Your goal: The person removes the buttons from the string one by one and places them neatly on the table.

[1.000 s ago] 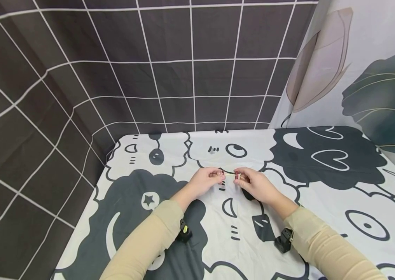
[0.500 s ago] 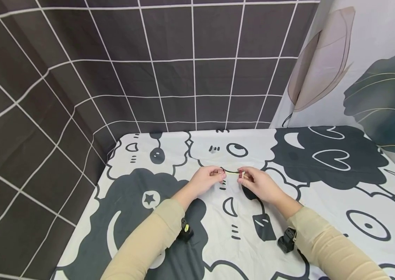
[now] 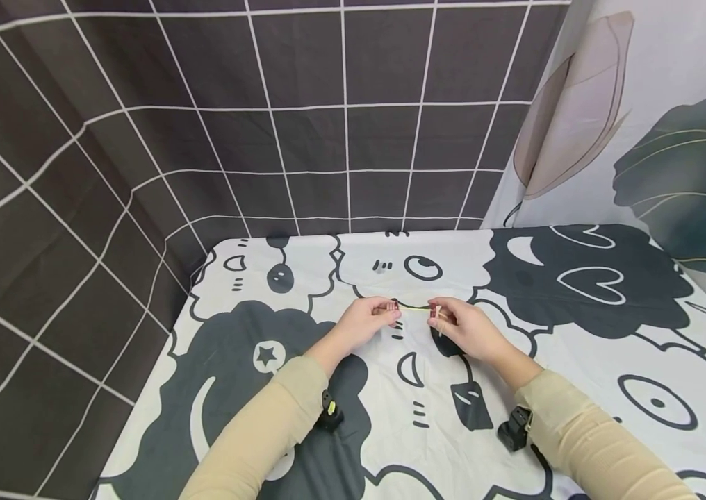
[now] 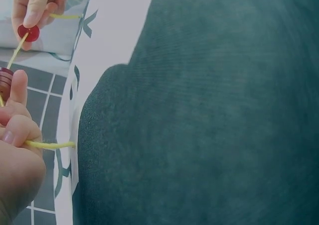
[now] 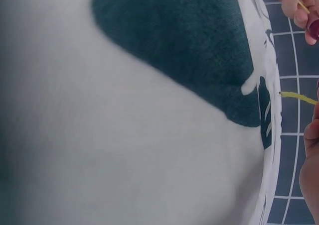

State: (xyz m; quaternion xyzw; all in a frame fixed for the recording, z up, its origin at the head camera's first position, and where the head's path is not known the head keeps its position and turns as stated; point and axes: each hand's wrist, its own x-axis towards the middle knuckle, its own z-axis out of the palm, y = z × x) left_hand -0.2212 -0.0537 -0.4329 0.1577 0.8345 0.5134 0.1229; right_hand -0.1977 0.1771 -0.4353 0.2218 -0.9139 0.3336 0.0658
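Observation:
A thin yellow string point(image 3: 414, 309) runs between the two hands, threaded through small red beads. My left hand point(image 3: 366, 322) pinches the string beside a few dark red beads point(image 4: 5, 82) that sit close together; a loose end sticks out behind its fingers in the left wrist view. My right hand point(image 3: 460, 326) pinches the string at a round, bright red bead point(image 4: 29, 33). Another tail of string point(image 5: 299, 96) pokes out past the right fingers in the right wrist view. Both hands are held above the cloth, and the fingers hide part of the beads.
A white cloth with dark cartoon faces point(image 3: 390, 417) covers the surface under the hands. A dark gridded curtain point(image 3: 303, 139) hangs behind and to the left. At the right hangs a pale leaf-printed curtain point(image 3: 659, 104).
My right hand has shifted slightly to the right, away from the left one. More of the yellow string shows between them, and it looks straighter. The left hand stays nearly where it was.

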